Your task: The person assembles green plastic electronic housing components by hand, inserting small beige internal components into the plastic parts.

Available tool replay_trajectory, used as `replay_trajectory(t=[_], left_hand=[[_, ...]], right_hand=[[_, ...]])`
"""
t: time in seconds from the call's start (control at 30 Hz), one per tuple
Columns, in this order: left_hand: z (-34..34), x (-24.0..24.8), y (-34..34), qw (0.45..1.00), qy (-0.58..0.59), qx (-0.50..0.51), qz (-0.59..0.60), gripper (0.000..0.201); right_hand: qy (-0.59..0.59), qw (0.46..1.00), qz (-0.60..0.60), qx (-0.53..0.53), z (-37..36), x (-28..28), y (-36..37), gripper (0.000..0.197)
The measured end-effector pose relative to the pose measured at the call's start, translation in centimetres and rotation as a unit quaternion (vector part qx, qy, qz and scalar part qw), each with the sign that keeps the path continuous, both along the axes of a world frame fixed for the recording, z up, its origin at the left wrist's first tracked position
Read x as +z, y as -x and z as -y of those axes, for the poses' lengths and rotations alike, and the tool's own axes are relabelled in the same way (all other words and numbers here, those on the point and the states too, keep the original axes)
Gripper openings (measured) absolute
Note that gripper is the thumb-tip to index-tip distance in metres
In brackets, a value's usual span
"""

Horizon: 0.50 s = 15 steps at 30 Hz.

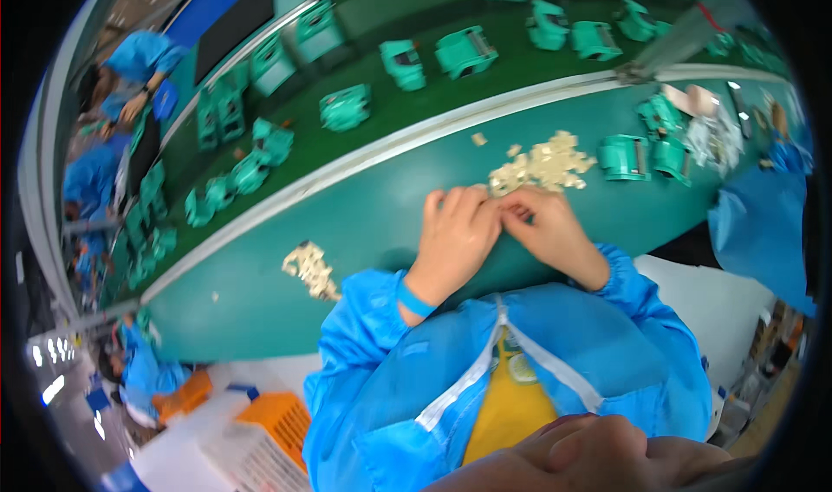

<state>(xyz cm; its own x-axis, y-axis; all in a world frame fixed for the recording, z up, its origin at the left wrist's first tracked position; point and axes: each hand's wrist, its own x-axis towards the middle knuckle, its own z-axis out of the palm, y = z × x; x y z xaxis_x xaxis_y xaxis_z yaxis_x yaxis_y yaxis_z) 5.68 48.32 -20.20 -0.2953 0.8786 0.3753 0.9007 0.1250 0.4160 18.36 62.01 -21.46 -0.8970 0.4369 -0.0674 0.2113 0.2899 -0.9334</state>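
Observation:
My left hand (457,234) and my right hand (544,228) meet over the green work table (381,206), fingertips pinched together. Whatever lies between the fingers is too small or hidden to make out. Just beyond them a loose pile of small cream-coloured pieces (555,161) is spread on the table, and one stray piece (479,139) lies apart from it. A second heap of small pale pieces (309,270), some with dark parts, sits to the left of my left forearm. A blue band circles my left wrist.
Beyond a pale rail (381,149), a green conveyor (373,67) carries several teal plastic housings (345,108). More teal housings (624,157) stand at the right, near clear plastic bags (714,141). Co-workers in blue (143,57) sit at the left; an orange crate (277,420) is at lower left.

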Motion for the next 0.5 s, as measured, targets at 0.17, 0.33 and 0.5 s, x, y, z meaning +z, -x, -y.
replay_trajectory(t=[0.17,0.33,0.5], left_hand=[[-0.4,-0.5,-0.3,1.0,-0.016,-0.015,-0.004,0.018],[-1.1,-0.4,-0.2,0.999,-0.03,-0.016,0.01,0.017],[-2.4,-0.4,0.0,0.999,-0.029,-0.012,0.036,0.014]], right_hand=[[0.001,0.999,-0.002,-0.036,0.0,-0.5,-0.2,0.012],[0.037,0.999,0.031,-0.021,-0.7,0.4,-0.5,0.013],[0.087,0.996,0.026,-0.019,-2.3,0.5,-1.4,0.01]])
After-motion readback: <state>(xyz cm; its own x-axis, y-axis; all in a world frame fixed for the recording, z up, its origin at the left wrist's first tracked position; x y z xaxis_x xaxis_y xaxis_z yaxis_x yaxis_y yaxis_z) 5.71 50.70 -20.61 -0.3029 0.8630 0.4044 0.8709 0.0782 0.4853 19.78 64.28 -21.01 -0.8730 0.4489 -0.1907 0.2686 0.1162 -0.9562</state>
